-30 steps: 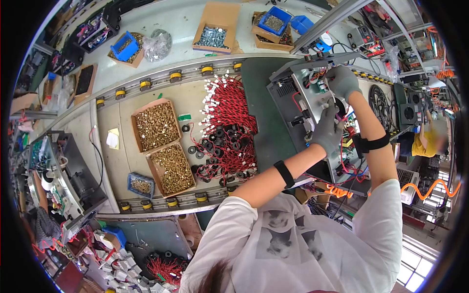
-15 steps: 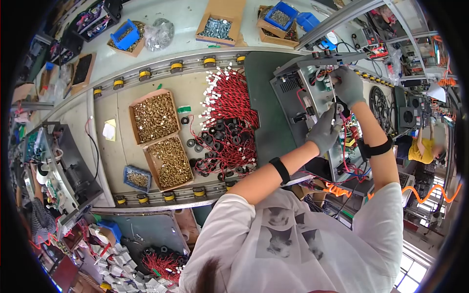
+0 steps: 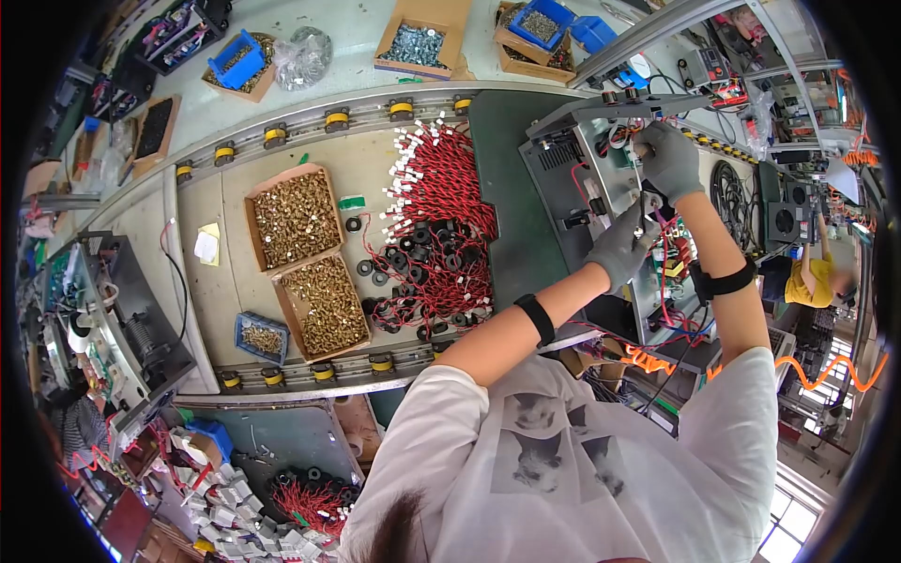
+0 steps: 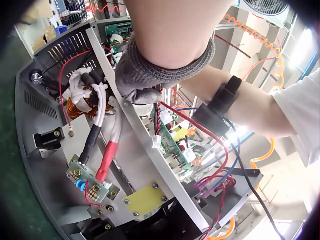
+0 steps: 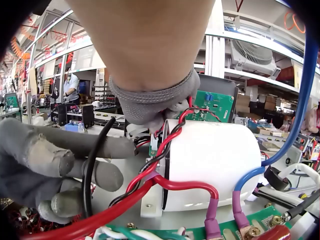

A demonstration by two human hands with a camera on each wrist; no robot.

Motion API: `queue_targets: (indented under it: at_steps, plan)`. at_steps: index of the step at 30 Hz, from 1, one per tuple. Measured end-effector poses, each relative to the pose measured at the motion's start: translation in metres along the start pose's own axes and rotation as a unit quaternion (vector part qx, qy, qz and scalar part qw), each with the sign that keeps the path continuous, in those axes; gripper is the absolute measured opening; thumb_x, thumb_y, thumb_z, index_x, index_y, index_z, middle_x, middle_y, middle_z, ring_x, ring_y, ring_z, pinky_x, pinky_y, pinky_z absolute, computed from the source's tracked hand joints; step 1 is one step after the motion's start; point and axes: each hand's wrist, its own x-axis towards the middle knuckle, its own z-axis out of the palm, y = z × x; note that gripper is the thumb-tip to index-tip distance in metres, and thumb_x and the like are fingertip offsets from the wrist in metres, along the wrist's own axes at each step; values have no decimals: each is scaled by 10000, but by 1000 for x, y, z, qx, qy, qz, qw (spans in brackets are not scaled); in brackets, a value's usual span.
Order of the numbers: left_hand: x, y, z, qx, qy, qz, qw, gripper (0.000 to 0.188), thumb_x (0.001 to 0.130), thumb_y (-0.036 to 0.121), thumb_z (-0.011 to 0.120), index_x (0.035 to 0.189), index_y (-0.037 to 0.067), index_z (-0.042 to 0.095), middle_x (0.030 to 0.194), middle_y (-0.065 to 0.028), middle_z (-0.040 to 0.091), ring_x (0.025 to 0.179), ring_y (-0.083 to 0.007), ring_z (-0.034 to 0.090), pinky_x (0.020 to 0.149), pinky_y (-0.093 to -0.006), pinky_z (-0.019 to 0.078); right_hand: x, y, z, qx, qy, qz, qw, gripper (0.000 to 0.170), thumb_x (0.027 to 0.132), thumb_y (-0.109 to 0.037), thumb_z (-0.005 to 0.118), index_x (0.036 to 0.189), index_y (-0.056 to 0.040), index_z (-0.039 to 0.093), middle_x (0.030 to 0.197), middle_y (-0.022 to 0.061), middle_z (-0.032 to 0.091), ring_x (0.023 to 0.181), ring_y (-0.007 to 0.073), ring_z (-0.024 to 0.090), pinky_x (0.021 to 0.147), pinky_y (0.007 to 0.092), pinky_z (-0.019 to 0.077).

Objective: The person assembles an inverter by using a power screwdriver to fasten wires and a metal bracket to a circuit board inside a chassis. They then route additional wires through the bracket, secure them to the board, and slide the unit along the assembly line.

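Observation:
A metal chassis (image 3: 554, 174) stands on the green mat, with wiring and circuit boards inside. At its upper part the gloved right hand (image 3: 671, 161) has bent fingers at thin red and black wires (image 5: 172, 135), beside a white cylinder (image 5: 215, 162); its fingertips are partly hidden. Lower on the metal divider (image 4: 145, 135) is the gloved left hand (image 3: 621, 249). In the right wrist view, the left hand (image 5: 65, 167) has one long finger reaching toward the wires and the others partly bent, behind a black cable (image 5: 90, 172). Nothing shows clearly held in it.
Left of the green mat (image 3: 511, 235) lie red-black wires with black rings (image 3: 436, 188). Farther left are boxes of brass parts (image 3: 296, 220) and a small blue bin (image 3: 261, 338). Another chassis (image 3: 141, 328) stands at far left. An orange coiled hose (image 3: 817, 375) hangs at right.
Both hands stay at the chassis with small shifts; the left hand's fingers have moved slightly along the divider. The head view has shifted a little.

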Motion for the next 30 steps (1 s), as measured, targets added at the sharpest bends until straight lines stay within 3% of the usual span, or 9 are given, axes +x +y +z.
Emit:
queue_targets:
  at_steps: [5, 16, 23, 24, 26, 27, 28, 29, 30]
  plan:
    - [0, -3, 0, 1, -11, -9, 1000, 588, 849, 83, 540, 1387, 60, 303, 1280, -203, 490, 1194, -326, 481, 987, -348, 380, 9, 5, -2, 28, -86, 131, 987, 154, 725, -187, 591, 787, -105, 706, 856, 111, 668, 799, 302, 634, 733, 370, 504]
    - [3, 0, -9, -37, -14, -2, 999, 454, 895, 236, 542, 1300, 76, 416, 1125, -172, 574, 968, -305, 588, 849, -362, 452, 41, -19, -15, -84, -236, 179, 951, 266, 736, -242, 575, 856, -37, 693, 895, 195, 657, 847, 348, 635, 765, 400, 505]
    - [-10, 13, -18, -44, -11, 29, 999, 471, 830, 57, 565, 1280, 80, 426, 1089, -141, 589, 989, -279, 586, 863, -343, 450, 13, -2, -17, 44, -184, 151, 970, 232, 763, -180, 538, 851, -26, 687, 929, 198, 647, 869, 356, 621, 795, 393, 496]
    - [-16, 13, -20, -13, -8, -53, 998, 465, 836, 79, 559, 1282, 77, 424, 1105, -148, 581, 990, -281, 582, 860, -349, 450, 1, -14, -36, 1, -144, 139, 980, 331, 789, -114, 542, 1106, -103, 638, 1008, 196, 632, 890, 346, 613, 818, 382, 470]
    - [-32, 19, -24, 22, -15, -132, 991, 460, 843, 100, 554, 1283, 73, 423, 1121, -156, 572, 991, -282, 579, 857, -354, 450, -31, -11, -47, 91, -73, 158, 980, 377, 802, -130, 532, 1172, -81, 585, 1025, 184, 631, 899, 332, 616, 821, 381, 468]
    - [-42, 24, -26, 119, 30, -69, 990, 441, 867, 140, 532, 1288, 76, 420, 1126, -160, 563, 967, -257, 579, 835, -343, 457, -45, -7, -52, 180, -4, 169, 969, 432, 815, -146, 521, 1238, -58, 532, 1042, 171, 631, 907, 318, 620, 824, 381, 465]
    - [-52, 29, -25, 212, 73, -2, 975, 425, 891, 179, 509, 1293, 78, 417, 1130, -164, 553, 942, -232, 578, 813, -332, 464, -58, -4, -60, 288, -45, 191, 937, 518, 820, -129, 538, 1327, -73, 443, 988, 146, 639, 778, 232, 621, 728, 346, 482]
    - [-61, 30, -20, 212, 61, 3, 975, 425, 891, 179, 509, 1293, 78, 417, 1130, -164, 553, 942, -232, 578, 813, -332, 464, -74, -27, -87, 468, -80, 295, 829, 501, 855, -94, 524, 1346, -77, 431, 831, 27, 567, 627, 83, 486, 546, 226, 403]
    - [-71, 28, -14, 176, 38, 31, 983, 411, 915, 220, 476, 1298, 81, 416, 1147, -154, 547, 929, -207, 575, 790, -320, 468, -91, -41, -93, 519, -80, 351, 775, 492, 862, -89, 521, 1345, -69, 429, 807, 10, 544, 595, 64, 451, 505, 207, 359]
